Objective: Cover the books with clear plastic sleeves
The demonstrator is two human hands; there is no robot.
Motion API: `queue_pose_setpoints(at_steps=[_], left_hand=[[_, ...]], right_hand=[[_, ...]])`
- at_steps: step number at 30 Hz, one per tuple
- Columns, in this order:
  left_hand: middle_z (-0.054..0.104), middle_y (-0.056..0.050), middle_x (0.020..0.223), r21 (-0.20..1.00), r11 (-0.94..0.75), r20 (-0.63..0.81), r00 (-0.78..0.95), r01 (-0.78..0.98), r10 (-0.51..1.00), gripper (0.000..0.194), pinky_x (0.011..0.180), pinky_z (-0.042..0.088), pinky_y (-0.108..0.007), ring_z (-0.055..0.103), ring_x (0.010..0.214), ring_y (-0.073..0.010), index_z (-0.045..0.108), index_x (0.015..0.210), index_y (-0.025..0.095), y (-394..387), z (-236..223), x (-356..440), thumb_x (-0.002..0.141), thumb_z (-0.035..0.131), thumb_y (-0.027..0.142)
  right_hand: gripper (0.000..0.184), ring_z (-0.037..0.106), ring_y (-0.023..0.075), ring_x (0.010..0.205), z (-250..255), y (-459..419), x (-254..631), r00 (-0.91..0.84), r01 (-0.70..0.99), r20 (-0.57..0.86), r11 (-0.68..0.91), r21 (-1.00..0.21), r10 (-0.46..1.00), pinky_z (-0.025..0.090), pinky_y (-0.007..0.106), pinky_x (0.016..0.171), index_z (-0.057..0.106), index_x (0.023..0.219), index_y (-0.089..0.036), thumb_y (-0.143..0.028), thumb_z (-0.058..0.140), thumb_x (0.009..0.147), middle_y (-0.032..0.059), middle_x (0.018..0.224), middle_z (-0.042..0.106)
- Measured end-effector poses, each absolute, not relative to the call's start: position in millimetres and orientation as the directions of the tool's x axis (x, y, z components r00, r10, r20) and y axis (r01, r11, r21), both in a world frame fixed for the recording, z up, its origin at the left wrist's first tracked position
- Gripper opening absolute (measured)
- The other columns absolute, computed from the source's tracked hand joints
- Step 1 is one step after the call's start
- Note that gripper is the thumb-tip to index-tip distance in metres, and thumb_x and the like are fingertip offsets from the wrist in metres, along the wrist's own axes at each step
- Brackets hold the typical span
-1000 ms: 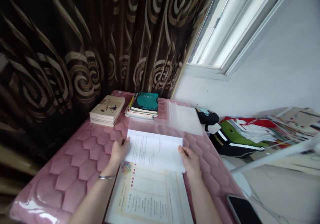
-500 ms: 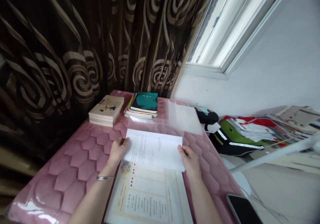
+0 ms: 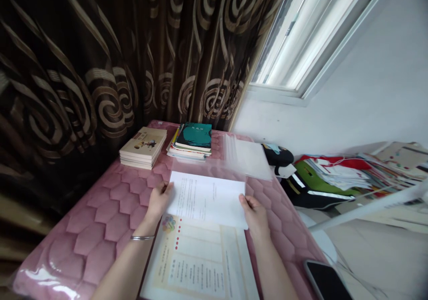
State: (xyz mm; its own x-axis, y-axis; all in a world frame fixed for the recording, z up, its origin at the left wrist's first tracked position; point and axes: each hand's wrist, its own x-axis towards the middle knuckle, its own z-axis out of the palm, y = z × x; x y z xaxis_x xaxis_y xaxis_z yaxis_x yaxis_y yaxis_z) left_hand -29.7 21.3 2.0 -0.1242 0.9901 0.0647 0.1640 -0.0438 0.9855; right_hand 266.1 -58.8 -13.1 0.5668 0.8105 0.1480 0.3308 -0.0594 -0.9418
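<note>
Nudged white sheet point(image 3: 207, 198) slightly forward — pinched between nearly closed fingers point(image 3: 244, 201) of left hand point(image 3: 158, 201) and right hand point(image 3: 257, 214). Overlapping printed page point(image 3: 200, 257)

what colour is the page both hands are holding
The page is white with dark print; the head view shows it best.
</note>
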Motion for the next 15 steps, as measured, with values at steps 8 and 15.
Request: queue_pose_setpoints(at_steps=[8,15], left_hand=[[0.059,-0.002,0.057,0.969,-0.065,0.098,-0.130,0.240,0.987,0.039,0.055,0.037,-0.027,0.054,0.058,-0.0176,0.061,0.066,0.016,22.5,-2.2,-31.0,0.066,0.056,0.055],[0.059,-0.002,0.059,0.981,-0.048,0.072,-0.128,0.186,0.989,0.040,0.056,0.039,-0.026,0.054,0.059,-0.0173,0.061,0.067,0.016,21.4,1.0,-29.5,0.064,0.057,0.055]], right_hand=[[0.050,0.060,0.0220,0.067,-17.3,-57.4,266.7,0.573,0.255,0.097,-0.064,-0.965,0.813,0.046,0.028,0.056,0.069,0.075,-0.019,-0.068,0.062,0.068,0.0038,0.067,0.067],[0.049,0.055,0.0185,0.059,-16.4,-57.6,267.4,0.566,0.315,0.127,-0.071,-0.946,0.814,0.042,0.028,0.053,0.065,0.065,-0.019,-0.068,0.061,0.069,0.0019,0.061,0.063]])
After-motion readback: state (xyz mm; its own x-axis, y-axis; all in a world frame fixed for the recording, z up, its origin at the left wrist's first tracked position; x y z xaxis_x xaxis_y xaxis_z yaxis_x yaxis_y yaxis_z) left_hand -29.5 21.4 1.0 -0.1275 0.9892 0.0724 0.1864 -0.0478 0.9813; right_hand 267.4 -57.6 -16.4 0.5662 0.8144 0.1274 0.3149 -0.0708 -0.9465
